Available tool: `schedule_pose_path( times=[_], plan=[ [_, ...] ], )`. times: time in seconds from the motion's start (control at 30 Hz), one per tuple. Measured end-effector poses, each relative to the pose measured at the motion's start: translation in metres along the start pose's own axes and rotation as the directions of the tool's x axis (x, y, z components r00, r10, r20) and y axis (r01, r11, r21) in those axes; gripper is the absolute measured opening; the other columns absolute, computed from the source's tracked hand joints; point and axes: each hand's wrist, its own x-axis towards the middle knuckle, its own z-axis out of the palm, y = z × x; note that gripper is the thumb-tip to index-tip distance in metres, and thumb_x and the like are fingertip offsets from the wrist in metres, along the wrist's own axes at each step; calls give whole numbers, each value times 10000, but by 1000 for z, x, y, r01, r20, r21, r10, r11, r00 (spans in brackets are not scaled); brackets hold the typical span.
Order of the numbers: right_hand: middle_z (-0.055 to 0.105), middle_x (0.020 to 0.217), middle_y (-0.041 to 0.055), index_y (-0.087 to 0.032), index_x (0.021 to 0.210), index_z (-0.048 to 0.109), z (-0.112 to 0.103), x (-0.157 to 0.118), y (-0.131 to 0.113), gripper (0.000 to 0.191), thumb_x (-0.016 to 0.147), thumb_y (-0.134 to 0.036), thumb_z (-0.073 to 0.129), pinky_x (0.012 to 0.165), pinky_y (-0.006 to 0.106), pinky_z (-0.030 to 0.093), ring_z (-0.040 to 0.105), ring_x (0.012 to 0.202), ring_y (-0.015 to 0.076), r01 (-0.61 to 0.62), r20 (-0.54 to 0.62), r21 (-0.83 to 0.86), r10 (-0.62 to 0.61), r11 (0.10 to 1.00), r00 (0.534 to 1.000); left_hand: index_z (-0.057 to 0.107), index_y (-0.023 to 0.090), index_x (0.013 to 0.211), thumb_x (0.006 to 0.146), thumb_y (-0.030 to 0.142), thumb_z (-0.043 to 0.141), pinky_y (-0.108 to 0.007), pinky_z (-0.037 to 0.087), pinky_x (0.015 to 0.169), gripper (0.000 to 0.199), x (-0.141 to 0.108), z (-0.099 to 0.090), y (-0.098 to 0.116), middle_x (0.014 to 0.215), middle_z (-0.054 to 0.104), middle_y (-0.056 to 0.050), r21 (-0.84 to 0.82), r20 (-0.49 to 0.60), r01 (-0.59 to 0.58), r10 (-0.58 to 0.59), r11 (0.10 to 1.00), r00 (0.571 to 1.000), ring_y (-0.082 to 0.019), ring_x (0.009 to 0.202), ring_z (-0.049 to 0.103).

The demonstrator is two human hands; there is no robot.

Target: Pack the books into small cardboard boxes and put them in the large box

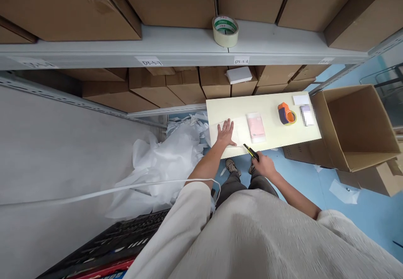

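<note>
My left hand lies flat with fingers spread on a thin white sheet at the left end of the pale yellow tabletop. In my right hand is a black and yellow utility knife. Its tip points up and left, near the sheet's lower right corner; whether it touches the sheet I cannot tell. A flat pink packet with white ends rests just right of the sheet. Farther right sits an orange and purple tape dispenser with a tape roll.
A large open cardboard box stands against the table's right end. Crumpled white wrapping fills the floor at left. Shelves of cartons rise behind, with a masking tape roll on the ledge. A white cable crosses my left arm.
</note>
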Motion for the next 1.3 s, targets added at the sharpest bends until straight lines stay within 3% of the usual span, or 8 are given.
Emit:
schedule_pose_path(
  times=[0.1, 0.23, 0.53, 0.77, 0.93, 1.07, 1.13, 1.3],
  plan=[
    [750, 823, 54, -222, 1094, 631, -18, 12, 18, 285, 1044, -465, 490, 671, 297, 489, 723, 726, 232, 17, -62, 333, 4, 943, 998, -34, 164, 1777, 647, 636, 971, -688, -33, 1331, 1585, -6, 2, 0, 1827, -133, -217, 13, -31, -13, 13, 1000, 999, -475, 1684, -131],
    [674, 725, -13, -247, 1030, 555, -34, 29, 38, 439, 979, -680, 507, 556, 294, 476, 585, 519, 165, 98, -102, 668, -40, 738, 994, 37, 170, 1783, 695, 650, 935, -689, 10, 1328, 1490, -12, 5, 1, 1836, -59, -231, 41, -48, -1, 3, 999, 999, -496, 1687, -51],
    [677, 997, 20, -264, 1179, 499, -73, 49, 62, 441, 921, -590, 645, 683, 339, 531, 622, 717, 161, 261, -104, 847, -337, 463, 936, 141, 146, 1768, 783, 610, 885, -572, 317, 1235, 1318, -22, -4, 12, 1745, 301, -280, 110, -16, 108, -107, 988, 994, -483, 1538, 355],
    [693, 1089, 45, -272, 1257, 556, -145, 72, 84, 415, 913, -460, 693, 739, 342, 531, 655, 825, 180, 324, -146, 859, -418, 395, 897, 175, 200, 1760, 793, 570, 879, -574, 314, 1228, 1251, -22, -10, 17, 1740, 296, -270, 123, 29, 159, -163, 980, 986, -481, 1545, 347],
    [715, 996, 68, -237, 1368, 599, -234, 107, 98, 594, 1055, -703, 407, 697, 347, 533, 641, 783, 209, 497, -403, 689, -290, 528, 868, 169, 221, 1760, 789, 526, 871, -579, 316, 1233, 1236, -19, -10, 20, 1773, 258, -257, 120, 58, 197, -204, 973, 977, -487, 1579, 325],
    [727, 1213, 123, -251, 1515, 556, -321, 150, 95, 616, 1096, -641, 330, 952, 448, 554, 662, 1032, 282, 657, -682, 269, -342, 705, 646, 130, 226, 1767, 784, 489, 860, -584, 317, 1250, 1253, -15, -13, 25, 1794, 226, -249, 100, 83, 250, -258, 963, 962, -491, 1613, 289],
    [692, 1332, 164, -237, 1545, 535, -360, 177, 87, 593, 1088, -574, 363, 1056, 531, 495, 613, 1179, 344, 637, -713, 24, -433, 770, 551, 124, 230, 1768, 776, 481, 865, -579, 322, 1255, 1263, -14, -15, 29, 1794, 229, -248, 96, 89, 271, -280, 958, 956, -487, 1621, 284],
    [657, 1366, 183, -214, 1492, 548, -418, 245, 64, 502, 1039, -388, 420, 1107, 597, 392, 529, 1233, 394, 558, -632, -306, -603, 771, 486, 101, 229, 1769, 760, 461, 866, -574, 347, 1253, 1287, -13, -21, 37, 1789, 236, -252, 73, 89, 316, -322, 946, 943, -490, 1628, 280]
  ],
)
